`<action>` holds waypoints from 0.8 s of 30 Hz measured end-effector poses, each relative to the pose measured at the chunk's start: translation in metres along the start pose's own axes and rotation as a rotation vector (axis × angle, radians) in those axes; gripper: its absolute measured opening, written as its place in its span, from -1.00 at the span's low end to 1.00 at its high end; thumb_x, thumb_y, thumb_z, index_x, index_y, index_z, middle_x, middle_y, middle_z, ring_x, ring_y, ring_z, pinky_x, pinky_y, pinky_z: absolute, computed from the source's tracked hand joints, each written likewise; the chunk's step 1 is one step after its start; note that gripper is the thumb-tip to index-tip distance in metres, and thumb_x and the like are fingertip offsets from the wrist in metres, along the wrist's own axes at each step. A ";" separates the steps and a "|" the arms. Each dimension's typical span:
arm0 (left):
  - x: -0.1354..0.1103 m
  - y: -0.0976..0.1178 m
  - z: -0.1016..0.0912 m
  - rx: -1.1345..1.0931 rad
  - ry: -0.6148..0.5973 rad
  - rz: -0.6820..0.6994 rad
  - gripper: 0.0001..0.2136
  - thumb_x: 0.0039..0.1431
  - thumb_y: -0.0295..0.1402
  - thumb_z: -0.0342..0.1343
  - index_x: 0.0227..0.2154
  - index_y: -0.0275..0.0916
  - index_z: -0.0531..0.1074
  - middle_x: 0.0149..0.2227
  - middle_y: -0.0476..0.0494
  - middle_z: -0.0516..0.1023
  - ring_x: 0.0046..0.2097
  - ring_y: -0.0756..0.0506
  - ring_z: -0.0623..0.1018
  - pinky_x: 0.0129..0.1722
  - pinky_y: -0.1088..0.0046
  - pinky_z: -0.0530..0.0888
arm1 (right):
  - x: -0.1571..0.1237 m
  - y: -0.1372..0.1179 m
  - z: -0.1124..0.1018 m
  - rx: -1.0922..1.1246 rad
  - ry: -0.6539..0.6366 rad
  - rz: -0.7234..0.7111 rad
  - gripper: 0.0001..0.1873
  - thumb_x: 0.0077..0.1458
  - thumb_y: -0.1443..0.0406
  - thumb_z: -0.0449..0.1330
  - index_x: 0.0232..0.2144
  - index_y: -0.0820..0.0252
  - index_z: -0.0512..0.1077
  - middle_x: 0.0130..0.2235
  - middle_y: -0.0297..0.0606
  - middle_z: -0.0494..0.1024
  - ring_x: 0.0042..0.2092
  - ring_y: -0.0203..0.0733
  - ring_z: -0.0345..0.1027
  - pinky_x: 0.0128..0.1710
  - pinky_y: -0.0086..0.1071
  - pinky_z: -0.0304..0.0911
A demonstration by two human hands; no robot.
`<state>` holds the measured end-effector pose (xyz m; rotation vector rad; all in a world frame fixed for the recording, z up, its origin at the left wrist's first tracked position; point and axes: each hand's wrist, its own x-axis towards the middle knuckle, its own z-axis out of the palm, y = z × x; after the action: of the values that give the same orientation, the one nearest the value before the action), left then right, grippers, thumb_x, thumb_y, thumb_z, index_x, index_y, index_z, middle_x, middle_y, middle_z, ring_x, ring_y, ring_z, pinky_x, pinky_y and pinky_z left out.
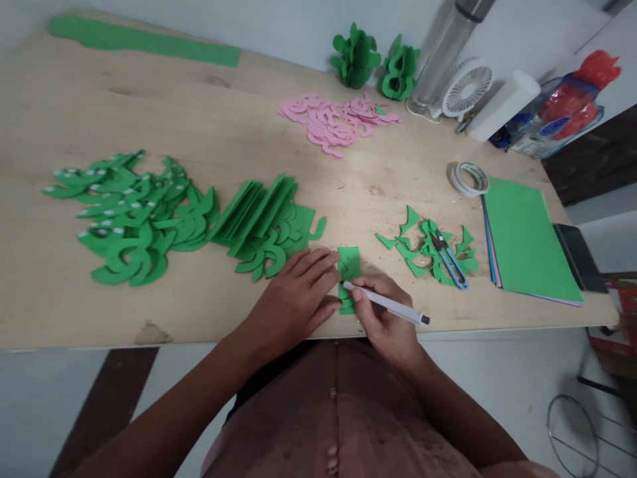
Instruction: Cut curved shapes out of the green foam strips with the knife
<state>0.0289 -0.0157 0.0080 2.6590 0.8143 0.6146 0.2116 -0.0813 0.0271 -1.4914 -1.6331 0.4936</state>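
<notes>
A small green paper rectangle [350, 260] lies near the table's front edge, with curved lines drawn on it. My left hand [293, 295] rests flat at its left side, fingers stretched out, the fingertips at the paper's edge. In my right hand [391, 322] is a white pen [391, 304], its tip on the paper and its dark end pointing right. Just beyond my left hand sit folded green paper pieces [256, 209] and cut curved green shapes [271, 255]. Green offcuts [415, 252] lie to the right, with blue-handled thread snips [450, 260] on top.
At left is a pile of green cutouts [134, 206], some with white tabs. Pink cutouts [333, 123] lie farther back, before two green paper ornaments [355, 56]. A tape roll [468, 179], green sheets [532, 239], a dark phone-like slab [580, 255] and a fan [466, 87] are at right.
</notes>
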 end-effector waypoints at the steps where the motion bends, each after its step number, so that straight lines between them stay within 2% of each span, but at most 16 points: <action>1: 0.000 0.000 0.000 -0.003 -0.003 -0.001 -0.77 0.34 -0.31 0.03 -0.02 -0.25 0.40 0.20 -0.32 0.44 0.30 -0.28 0.33 0.28 -0.03 0.32 | 0.000 0.000 0.000 0.008 0.000 0.006 -0.89 0.24 0.31 0.15 -0.23 0.10 0.49 -0.31 -0.26 0.65 -0.27 -0.15 0.55 -0.28 -0.27 0.46; 24: 0.000 0.000 -0.001 -0.007 -0.008 -0.009 -0.78 0.34 -0.31 0.02 -0.03 -0.26 0.40 0.20 -0.32 0.43 0.30 -0.28 0.33 0.29 -0.02 0.31 | -0.001 0.000 -0.002 -0.028 0.001 -0.040 -0.87 0.24 0.32 0.13 -0.24 0.09 0.49 -0.32 -0.25 0.63 -0.28 -0.13 0.54 -0.27 -0.25 0.45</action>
<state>0.0288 -0.0158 0.0088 2.6488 0.8199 0.6025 0.2130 -0.0822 0.0279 -1.4767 -1.6718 0.4492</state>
